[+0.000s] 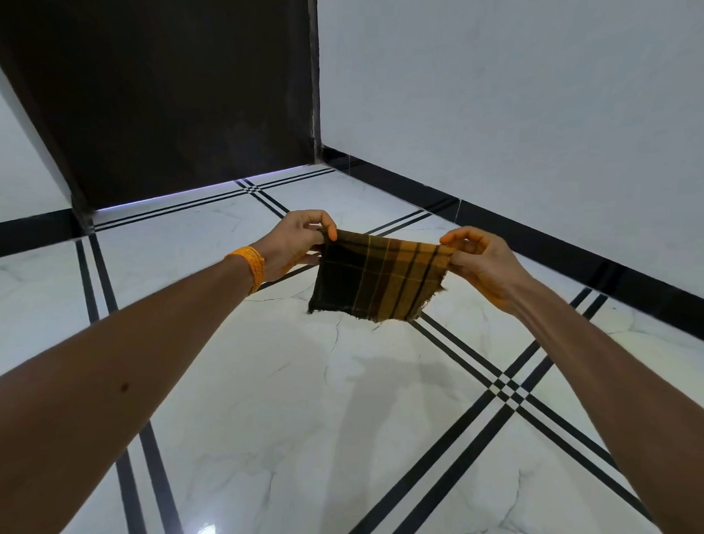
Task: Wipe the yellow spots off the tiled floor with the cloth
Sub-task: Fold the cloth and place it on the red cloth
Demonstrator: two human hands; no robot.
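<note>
- We are holding one cloth at the centre of the frame, hanging stretched above the tiled floor and not touching it.
- The cloth is showing a dark brown and ochre plaid, with thin pale lines and a frayed lower edge.
- Two hands are gripping it: our left hand is pinching the upper left corner, our right hand is pinching the upper right corner, thumbs and fingers closed on the fabric.
- One orange thread band is circling the left wrist.
- White marbled tiles with paired black stripes are filling the lower frame; we are seeing no yellow spots there.
- A dark door is standing at upper left.
</note>
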